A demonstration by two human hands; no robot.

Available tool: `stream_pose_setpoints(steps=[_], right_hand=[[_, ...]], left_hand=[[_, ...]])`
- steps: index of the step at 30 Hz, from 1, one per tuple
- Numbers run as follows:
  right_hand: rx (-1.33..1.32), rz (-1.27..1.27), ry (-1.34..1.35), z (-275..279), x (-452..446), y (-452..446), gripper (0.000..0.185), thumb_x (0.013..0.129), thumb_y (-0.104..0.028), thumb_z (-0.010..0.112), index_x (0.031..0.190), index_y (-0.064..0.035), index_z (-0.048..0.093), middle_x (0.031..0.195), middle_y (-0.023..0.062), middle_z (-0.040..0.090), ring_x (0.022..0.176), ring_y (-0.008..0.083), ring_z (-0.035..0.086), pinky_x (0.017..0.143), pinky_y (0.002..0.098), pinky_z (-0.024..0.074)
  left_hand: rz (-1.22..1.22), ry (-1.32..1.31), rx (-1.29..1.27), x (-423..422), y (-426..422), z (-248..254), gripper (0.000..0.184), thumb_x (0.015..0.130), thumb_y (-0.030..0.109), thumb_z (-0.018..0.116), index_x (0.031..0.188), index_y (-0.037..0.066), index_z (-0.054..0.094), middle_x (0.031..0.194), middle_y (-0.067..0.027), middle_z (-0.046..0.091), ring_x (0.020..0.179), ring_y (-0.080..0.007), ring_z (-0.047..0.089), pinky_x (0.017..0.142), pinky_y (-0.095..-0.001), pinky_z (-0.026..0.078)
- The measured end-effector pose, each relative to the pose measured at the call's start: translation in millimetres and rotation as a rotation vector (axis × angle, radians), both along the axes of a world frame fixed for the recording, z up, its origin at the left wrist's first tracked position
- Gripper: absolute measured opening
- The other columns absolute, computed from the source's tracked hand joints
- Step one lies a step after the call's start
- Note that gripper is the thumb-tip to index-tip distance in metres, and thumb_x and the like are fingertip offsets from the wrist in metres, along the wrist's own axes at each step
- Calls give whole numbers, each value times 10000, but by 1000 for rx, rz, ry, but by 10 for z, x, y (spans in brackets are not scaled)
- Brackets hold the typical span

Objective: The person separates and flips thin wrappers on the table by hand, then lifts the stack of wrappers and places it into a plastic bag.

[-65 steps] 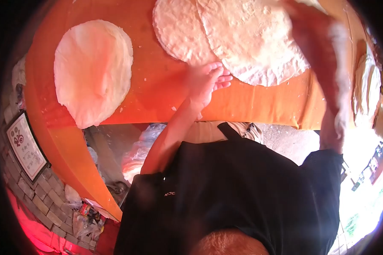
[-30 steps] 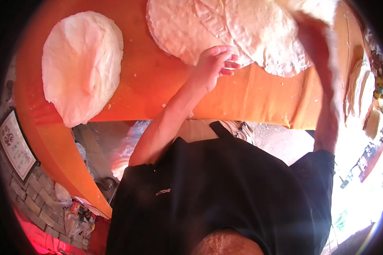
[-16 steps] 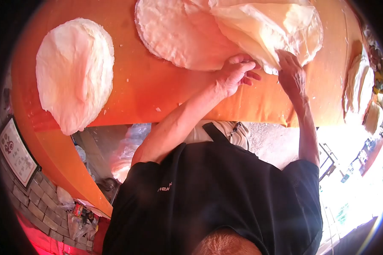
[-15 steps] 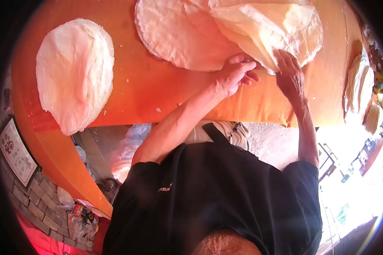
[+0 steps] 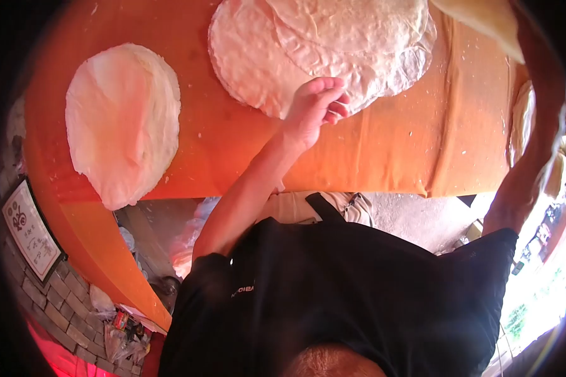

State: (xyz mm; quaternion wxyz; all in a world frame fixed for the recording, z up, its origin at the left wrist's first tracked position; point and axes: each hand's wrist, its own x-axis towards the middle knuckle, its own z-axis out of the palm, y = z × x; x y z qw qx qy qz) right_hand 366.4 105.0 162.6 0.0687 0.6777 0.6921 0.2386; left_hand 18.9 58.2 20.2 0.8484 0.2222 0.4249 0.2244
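Thin round flatbread sheets (image 5: 333, 50) lie overlapping in a pile at the top middle of the table, pale and blistered. My left hand (image 5: 317, 107) is over the pile's near edge, fingers loosely bent and apart, with nothing in it. At the top right, another thin flatbread sheet (image 5: 484, 19) is off the pile, beside my right hand (image 5: 529, 25). That hand is dark and partly cut off by the view's edge, so its fingers do not show clearly; the sheet has travelled with it.
A separate stack of flatbread (image 5: 122, 125) lies on the left of the orange-covered table (image 5: 233, 157). More flatbread (image 5: 522, 122) is at the far right edge. A framed sign (image 5: 31, 229) and plastic bags (image 5: 122, 339) are at the lower left by brickwork.
My right hand has swung from the pile to the upper right, and the top flatbread sheet has gone with it. My left hand has shifted a little left.
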Motion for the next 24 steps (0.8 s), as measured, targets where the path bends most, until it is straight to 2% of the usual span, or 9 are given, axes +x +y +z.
stream_pose_setpoints(steps=[3,6,8,11,14,20,21,23,24], right_hand=[[155,85,-84,283,-341,173,223,848,-170,536,1039,-112,636,856,122,666,796,282,646,703,402,503],[117,145,-121,-143,-700,399,221,861,-201,529,1020,-96,642,845,133,669,802,295,651,726,416,509],[-85,124,-5,-642,-866,506,228,870,-221,525,1007,-85,646,838,141,672,806,304,654,742,426,513],[-520,-9,490,-1158,-1045,457,247,873,-243,524,1017,-89,653,833,164,671,832,342,648,802,400,513],[-439,-24,307,-1439,-720,682,242,877,-235,541,1013,-64,643,853,165,664,787,334,639,753,410,507],[170,86,22,-351,-853,797,158,838,-191,599,924,-67,647,851,155,624,749,311,591,670,419,469],[197,119,-102,-466,-965,758,145,832,-184,609,909,-68,648,851,154,617,742,307,584,656,421,463],[11,250,-546,-923,-1119,620,85,877,-172,532,879,-120,598,772,41,612,572,232,568,537,384,479],[-97,221,194,-1145,-1226,587,66,848,-149,543,813,-146,598,700,25,587,542,211,560,484,392,451]], left_hand=[[98,33,37,-147,152,-100,259,927,185,546,1132,29,547,916,-83,645,748,-145,636,567,-212,452],[175,77,110,-194,375,-118,325,929,152,520,1206,-17,498,1002,-118,630,806,-168,650,616,-235,478],[212,146,154,-209,531,-119,411,922,120,511,1279,-66,424,1057,-143,605,857,-206,655,679,-275,511],[279,110,137,-181,728,-159,463,914,106,521,1314,-82,382,1057,-149,597,907,-243,653,736,-320,533],[267,108,149,-136,838,-228,470,907,93,525,1315,-87,375,1058,-158,588,923,-260,651,774,-357,540],[290,186,169,-73,868,-228,401,899,95,542,1249,-65,430,1021,-132,605,907,-243,653,749,-336,530],[295,212,184,-64,873,-221,381,898,96,545,1231,-57,444,1013,-125,609,902,-236,653,736,-325,526],[339,191,209,-36,885,-247,315,896,101,552,1170,-31,474,1003,-111,622,879,-224,657,712,-303,512],[359,181,218,-29,874,-262,282,895,104,556,1140,-18,489,997,-104,628,867,-218,658,700,-293,505]])
